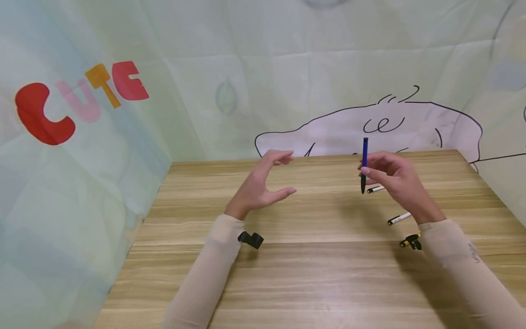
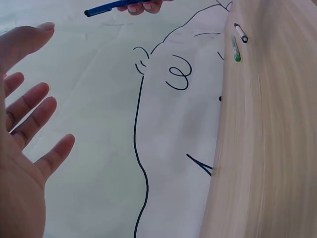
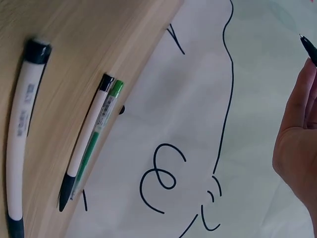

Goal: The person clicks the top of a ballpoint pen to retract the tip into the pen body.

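My right hand pinches a blue pen between thumb and fingers, above the far right part of the table. The pen stands nearly upright in the head view, dark tip down; in the right wrist view only its black tip shows. To the left, my left hand hovers over the table with nothing in it, thumb and fingers spread apart. Below the right hand lie a white pen with black ends and another white pen, partly covered by the hand. A clear green pen lies alongside that second one.
The wood-grain table meets a pale printed cloth at its back edge, and cloth also hangs at the left. A small black device sits at the left cuff. A black and yellow item shows beside the right cuff.
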Demonstrator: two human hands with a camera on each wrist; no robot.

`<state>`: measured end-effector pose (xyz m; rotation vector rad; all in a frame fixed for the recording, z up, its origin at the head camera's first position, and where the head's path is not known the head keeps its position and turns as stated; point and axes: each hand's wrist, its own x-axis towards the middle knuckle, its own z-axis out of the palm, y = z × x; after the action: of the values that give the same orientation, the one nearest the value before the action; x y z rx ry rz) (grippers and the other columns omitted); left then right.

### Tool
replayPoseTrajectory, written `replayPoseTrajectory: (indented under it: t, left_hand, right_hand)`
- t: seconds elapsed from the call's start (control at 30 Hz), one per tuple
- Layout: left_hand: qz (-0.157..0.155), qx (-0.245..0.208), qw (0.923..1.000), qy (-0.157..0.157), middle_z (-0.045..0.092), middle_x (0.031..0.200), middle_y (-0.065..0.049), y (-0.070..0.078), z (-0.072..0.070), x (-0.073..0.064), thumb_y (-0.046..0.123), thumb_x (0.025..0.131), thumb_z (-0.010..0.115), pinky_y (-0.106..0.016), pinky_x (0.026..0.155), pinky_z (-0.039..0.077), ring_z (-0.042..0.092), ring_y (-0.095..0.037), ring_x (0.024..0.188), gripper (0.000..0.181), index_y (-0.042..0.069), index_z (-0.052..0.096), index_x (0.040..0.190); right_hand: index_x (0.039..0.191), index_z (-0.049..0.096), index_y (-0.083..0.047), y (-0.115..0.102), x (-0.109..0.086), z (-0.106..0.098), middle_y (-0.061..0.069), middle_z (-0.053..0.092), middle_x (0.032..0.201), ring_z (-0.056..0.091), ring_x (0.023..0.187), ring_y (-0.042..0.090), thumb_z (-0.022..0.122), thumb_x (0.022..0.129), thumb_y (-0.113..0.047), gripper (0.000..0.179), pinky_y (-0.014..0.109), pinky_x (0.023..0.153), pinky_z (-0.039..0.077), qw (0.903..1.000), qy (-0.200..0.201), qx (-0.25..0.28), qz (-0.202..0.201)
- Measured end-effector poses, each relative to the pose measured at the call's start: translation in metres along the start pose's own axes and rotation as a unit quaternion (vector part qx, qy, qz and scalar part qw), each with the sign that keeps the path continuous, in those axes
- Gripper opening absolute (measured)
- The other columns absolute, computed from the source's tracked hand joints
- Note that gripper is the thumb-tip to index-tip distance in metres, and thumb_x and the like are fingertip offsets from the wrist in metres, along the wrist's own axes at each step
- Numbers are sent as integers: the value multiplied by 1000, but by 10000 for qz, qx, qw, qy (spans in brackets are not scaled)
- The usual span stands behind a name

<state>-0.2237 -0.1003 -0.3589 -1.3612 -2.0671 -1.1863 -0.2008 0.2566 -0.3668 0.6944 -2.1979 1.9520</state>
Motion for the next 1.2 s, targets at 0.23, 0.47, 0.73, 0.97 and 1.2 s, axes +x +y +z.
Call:
replayPoseTrajectory:
  t: [0.23,0.47,0.73,0.97,1.2]
  left_hand:
    - [162,-105,9998,22,57,134,-12,2,5,13,13,80,86,-38,107,47,56,-22,121,80,2,44,147]
    - [356,-156,9992,45,57,130,-15,4,11,25,11,78,88,-36,106,48,57,-26,118,81,0,45,145]
    - [414,-322,9986,21,57,130,-14,5,20,37,7,76,89,-43,102,50,56,-27,117,83,2,45,145]
    - [542,-292,9981,-59,56,133,-12,8,27,46,11,77,89,-38,103,49,55,-20,118,84,1,43,146]
    - [606,-272,9977,-120,54,135,-14,8,31,54,16,78,89,-34,106,48,56,-23,120,85,1,42,147]
  right_hand:
    - [113,64,6,-1,3,12,12,69,105,70,90,17,68,96,-2,20,32,73,63,9997,-18,-231,25]
    - [112,64,5,-6,5,23,14,69,106,70,91,17,68,96,-2,18,33,74,63,9999,-101,-62,33]
    - [112,64,5,-13,9,36,17,67,106,70,92,19,69,96,-5,19,36,74,63,9999,-142,-30,12]
    - [113,65,3,-17,12,46,18,67,107,69,90,22,69,96,-7,20,37,75,63,9998,-173,-89,-49]
    - [111,65,2,-20,14,54,18,68,105,69,90,23,70,95,-5,18,37,74,63,9994,-267,178,-90]
